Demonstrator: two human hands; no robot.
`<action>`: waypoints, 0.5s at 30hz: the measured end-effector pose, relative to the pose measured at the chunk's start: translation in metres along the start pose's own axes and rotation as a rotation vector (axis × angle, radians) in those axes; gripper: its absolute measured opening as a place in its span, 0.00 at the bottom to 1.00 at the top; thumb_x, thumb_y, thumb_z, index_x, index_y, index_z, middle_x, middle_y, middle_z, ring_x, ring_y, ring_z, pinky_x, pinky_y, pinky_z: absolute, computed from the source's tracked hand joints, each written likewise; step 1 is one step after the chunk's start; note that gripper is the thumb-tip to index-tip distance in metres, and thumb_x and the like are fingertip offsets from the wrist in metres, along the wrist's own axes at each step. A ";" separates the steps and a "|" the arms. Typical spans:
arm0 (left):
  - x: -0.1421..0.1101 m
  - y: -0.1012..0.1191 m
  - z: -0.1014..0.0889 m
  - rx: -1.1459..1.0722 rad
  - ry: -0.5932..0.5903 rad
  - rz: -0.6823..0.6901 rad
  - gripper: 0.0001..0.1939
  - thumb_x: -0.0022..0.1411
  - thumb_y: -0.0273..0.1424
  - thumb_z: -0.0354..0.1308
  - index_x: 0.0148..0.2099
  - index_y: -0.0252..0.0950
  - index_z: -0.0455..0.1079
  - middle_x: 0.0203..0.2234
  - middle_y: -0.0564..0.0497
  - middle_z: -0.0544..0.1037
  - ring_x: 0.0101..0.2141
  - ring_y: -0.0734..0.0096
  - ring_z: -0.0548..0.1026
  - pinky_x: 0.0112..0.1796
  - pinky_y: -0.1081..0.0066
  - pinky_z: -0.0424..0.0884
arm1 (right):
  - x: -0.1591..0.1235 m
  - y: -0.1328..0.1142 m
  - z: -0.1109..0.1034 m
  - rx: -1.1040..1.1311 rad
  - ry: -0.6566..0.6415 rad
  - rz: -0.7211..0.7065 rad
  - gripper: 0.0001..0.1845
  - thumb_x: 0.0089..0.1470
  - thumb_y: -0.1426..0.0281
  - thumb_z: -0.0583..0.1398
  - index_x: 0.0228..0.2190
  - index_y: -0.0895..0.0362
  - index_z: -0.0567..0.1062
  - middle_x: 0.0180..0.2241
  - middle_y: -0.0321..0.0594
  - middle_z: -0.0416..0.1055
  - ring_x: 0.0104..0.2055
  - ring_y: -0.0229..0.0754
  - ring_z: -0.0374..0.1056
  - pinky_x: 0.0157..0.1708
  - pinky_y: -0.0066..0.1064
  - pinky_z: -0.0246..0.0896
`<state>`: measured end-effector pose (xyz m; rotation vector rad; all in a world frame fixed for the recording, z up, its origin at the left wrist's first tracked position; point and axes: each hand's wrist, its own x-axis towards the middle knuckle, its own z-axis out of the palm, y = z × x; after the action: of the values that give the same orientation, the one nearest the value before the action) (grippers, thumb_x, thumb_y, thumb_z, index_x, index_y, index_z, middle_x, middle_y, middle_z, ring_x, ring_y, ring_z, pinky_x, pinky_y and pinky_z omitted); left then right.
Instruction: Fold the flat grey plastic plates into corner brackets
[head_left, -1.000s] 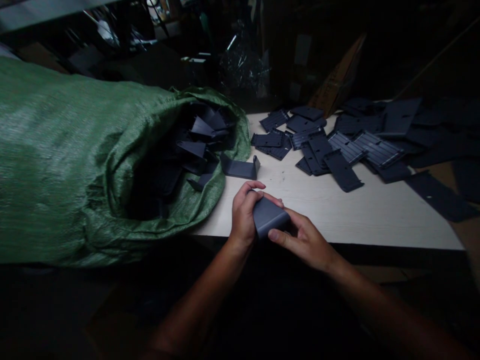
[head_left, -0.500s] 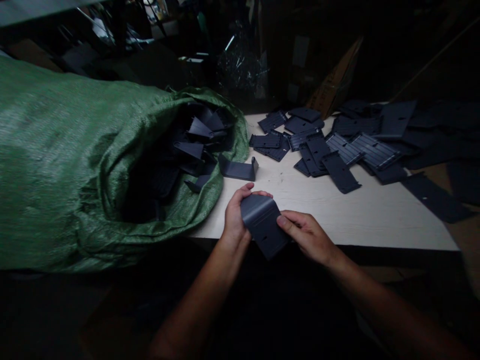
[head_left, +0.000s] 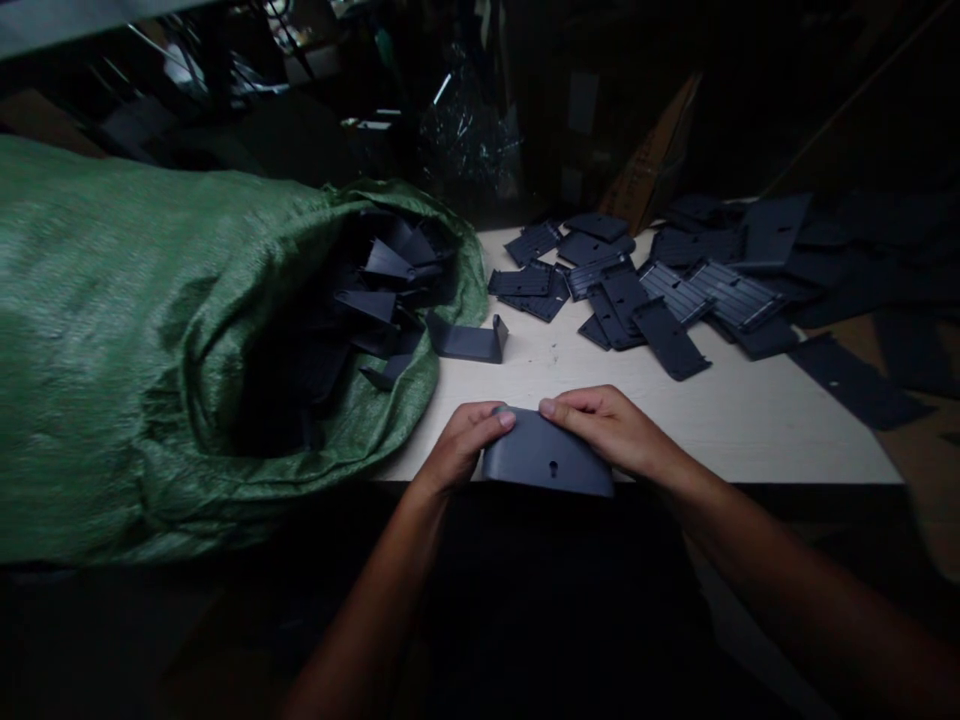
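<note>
Dark-grey plastic-looking part (head_left: pixel 544 455), small hole showing, sits just below frame centre, over near edge of pale tabletop (head_left: pixel 765 430). Your left hand (head_left: pixel 463 445) pinches its upper-left corner; your right hand (head_left: pixel 611 428) grips its upper edge. Green sack (head_left: pixel 112 350) fills left side; dark panels (head_left: pixel 670 338) scattered upper right.

I see a slate-grey part (head_left: pixel 525 450), a green sack (head_left: pixel 112 350), a pale, faintly grained worktop (head_left: pixel 765 430) and dark plates (head_left: pixel 671 340), some striped.
</note>
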<state>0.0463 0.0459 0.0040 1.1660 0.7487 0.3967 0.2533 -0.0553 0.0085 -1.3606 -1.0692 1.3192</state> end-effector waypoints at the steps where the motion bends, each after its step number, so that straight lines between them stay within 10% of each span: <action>1: -0.001 0.001 0.000 -0.022 0.026 0.020 0.22 0.55 0.48 0.69 0.25 0.36 0.69 0.18 0.56 0.62 0.20 0.75 0.58 0.24 0.71 0.53 | 0.000 -0.002 -0.004 -0.065 0.092 -0.069 0.27 0.62 0.46 0.64 0.32 0.58 0.83 0.27 0.38 0.75 0.27 0.41 0.67 0.23 0.28 0.57; 6: -0.008 -0.009 -0.011 -0.037 0.261 0.254 0.22 0.57 0.46 0.68 0.25 0.37 0.66 0.20 0.56 0.59 0.23 0.74 0.57 0.25 0.73 0.54 | -0.012 -0.005 -0.026 -0.273 0.486 -0.246 0.22 0.62 0.50 0.66 0.37 0.57 0.85 0.36 0.44 0.81 0.41 0.50 0.75 0.41 0.37 0.68; 11: -0.018 -0.016 -0.005 0.026 0.257 0.330 0.19 0.61 0.45 0.65 0.28 0.37 0.69 0.21 0.55 0.64 0.25 0.71 0.61 0.28 0.72 0.58 | -0.024 0.012 -0.010 0.104 0.076 0.056 0.29 0.59 0.45 0.67 0.33 0.60 0.84 0.32 0.47 0.81 0.34 0.47 0.76 0.39 0.37 0.71; 15: -0.029 -0.007 0.008 0.258 -0.003 0.303 0.10 0.61 0.39 0.68 0.38 0.37 0.80 0.32 0.49 0.79 0.35 0.63 0.75 0.40 0.70 0.67 | -0.023 0.015 0.005 0.478 0.059 0.116 0.25 0.57 0.49 0.70 0.39 0.59 0.83 0.37 0.45 0.81 0.38 0.45 0.77 0.43 0.36 0.72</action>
<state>0.0310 0.0193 0.0079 1.5305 0.6329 0.5619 0.2471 -0.0801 -0.0021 -1.1008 -0.5881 1.4927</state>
